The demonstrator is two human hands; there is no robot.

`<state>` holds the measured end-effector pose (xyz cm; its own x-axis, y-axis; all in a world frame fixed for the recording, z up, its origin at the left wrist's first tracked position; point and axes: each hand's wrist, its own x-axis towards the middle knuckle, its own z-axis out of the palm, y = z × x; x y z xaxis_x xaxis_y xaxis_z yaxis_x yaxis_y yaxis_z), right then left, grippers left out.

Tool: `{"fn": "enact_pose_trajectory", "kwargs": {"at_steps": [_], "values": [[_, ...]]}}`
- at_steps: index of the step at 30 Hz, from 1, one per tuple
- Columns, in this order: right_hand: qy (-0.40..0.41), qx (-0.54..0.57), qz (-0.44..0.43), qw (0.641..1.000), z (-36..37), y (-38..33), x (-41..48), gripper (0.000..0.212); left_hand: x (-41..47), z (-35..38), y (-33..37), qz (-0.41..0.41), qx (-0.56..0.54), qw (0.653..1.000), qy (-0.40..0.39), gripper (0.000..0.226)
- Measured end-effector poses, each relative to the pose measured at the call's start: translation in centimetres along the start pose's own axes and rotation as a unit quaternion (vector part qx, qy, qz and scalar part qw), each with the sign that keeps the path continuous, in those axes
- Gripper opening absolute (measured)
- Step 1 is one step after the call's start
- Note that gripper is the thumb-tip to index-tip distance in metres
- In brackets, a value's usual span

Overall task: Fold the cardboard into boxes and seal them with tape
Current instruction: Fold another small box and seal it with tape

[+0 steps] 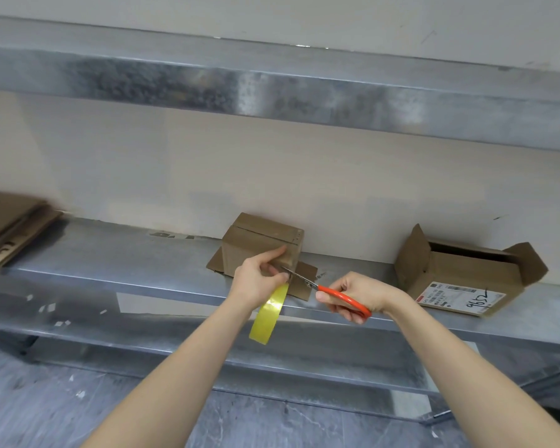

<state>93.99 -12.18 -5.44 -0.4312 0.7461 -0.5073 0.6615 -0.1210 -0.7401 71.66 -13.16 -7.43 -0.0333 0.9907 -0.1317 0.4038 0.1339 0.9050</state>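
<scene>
You stand at a grey metal shelf [110, 253]. In the middle of it sits a small brown box [256, 244], close to the wall, with its bottom flaps spread flat on the metal. To your right, well apart, sits an open box [459, 273] with a white label. Far left lies a pile of flat cardboard [10, 221]

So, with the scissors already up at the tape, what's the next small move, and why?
Probably close the scissors to cut the tape. The right hand has the blades at the strip between the small box and the yellow tape roll, which the left hand holds by the box.
</scene>
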Motion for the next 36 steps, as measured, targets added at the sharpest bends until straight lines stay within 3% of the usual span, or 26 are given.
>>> {"fn": "enact_pose_trajectory", "kwargs": {"at_steps": [7, 10, 15, 18, 26, 30, 33, 36], "values": [[-0.005, -0.096, 0.063, 0.993, 0.1, 0.1, -1.0, 0.057, 0.3, -0.4, 0.0, -0.014, 0.005, 0.999, -0.032, 0.055], [0.006, -0.079, 0.079, 0.994, -0.4, 1.6, -2.1, 0.056, 0.2, -0.7, 0.1, -0.018, 0.004, 0.999, -0.043, 0.058], [0.17, 0.027, 0.079, 0.982, -2.0, 4.1, -1.9, 0.037, 0.1, -0.5, 0.3, -0.014, 0.009, 0.999, -0.048, 0.06], [0.239, -0.037, 0.122, 0.963, -1.7, 4.9, 0.1, 0.026, 0.0, -0.6, 0.3, -0.012, 0.012, 0.999, -0.052, 0.06], [0.308, -0.197, 0.19, 0.911, 0.7, 4.1, 2.5, 0.026, 0.2, -1.3, 0.6, 0.002, 0.029, 0.998, -0.064, 0.056], [0.37, -0.27, 0.127, 0.88, 1.3, 2.7, 2.5, 0.032, 0.2, -1.7, 1.0, 0.012, 0.025, 0.997, -0.077, 0.055], [0.431, -0.113, -0.026, 0.895, 2.1, 0.0, 3.0, 0.031, 0.2, -2.4, 1.4, 0.028, 0.034, 0.996, -0.083, 0.05], [0.425, 0.036, -0.074, 0.901, 3.2, -3.4, 3.9, 0.025, 0.4, -3.5, 1.7, 0.06, 0.047, 0.992, -0.103, 0.049]]}}
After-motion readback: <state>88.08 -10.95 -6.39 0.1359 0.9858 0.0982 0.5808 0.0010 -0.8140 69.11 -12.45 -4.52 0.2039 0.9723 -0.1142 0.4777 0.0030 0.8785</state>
